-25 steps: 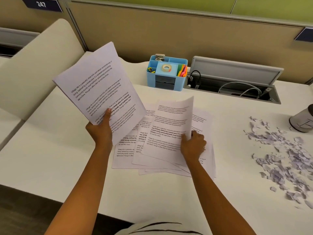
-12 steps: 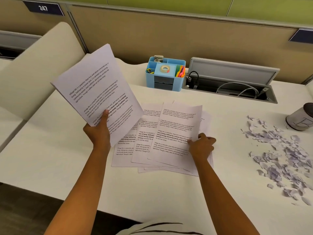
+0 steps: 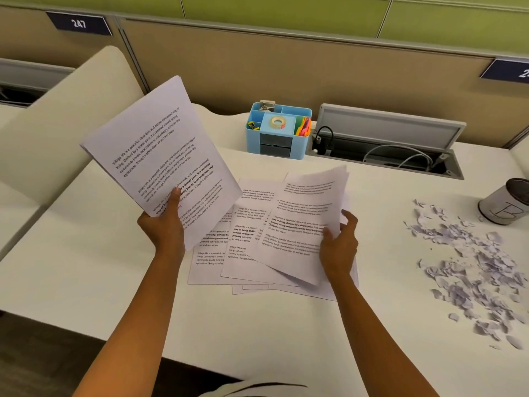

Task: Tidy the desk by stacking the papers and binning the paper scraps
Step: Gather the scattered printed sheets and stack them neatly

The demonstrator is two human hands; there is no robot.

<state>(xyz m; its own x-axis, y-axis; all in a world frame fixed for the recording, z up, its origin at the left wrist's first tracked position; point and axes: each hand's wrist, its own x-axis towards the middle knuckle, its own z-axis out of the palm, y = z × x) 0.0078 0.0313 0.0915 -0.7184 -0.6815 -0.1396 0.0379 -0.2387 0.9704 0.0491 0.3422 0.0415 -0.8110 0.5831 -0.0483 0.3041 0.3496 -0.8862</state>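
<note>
My left hand (image 3: pixel 163 224) holds a small stack of printed papers (image 3: pixel 160 156) tilted up above the left of the white desk (image 3: pixel 86 267). My right hand (image 3: pixel 339 242) pinches the right edge of a printed sheet (image 3: pixel 303 224), its far end lifted off the pile. Several more printed sheets (image 3: pixel 243 253) lie fanned flat on the desk beneath and between my hands. A scatter of torn paper scraps (image 3: pixel 475 267) covers the desk at the right.
A blue desk organiser (image 3: pixel 277 133) with tape and sticky notes stands at the back. To its right is an open cable tray (image 3: pixel 386 150) with wires. A grey cylindrical container (image 3: pixel 506 202) stands at the far right edge. A beige partition runs behind the desk.
My right hand has shifted right along the top sheet, taken its right edge and raised it off the pile. The left hand's stack stays held up in about the same place.
</note>
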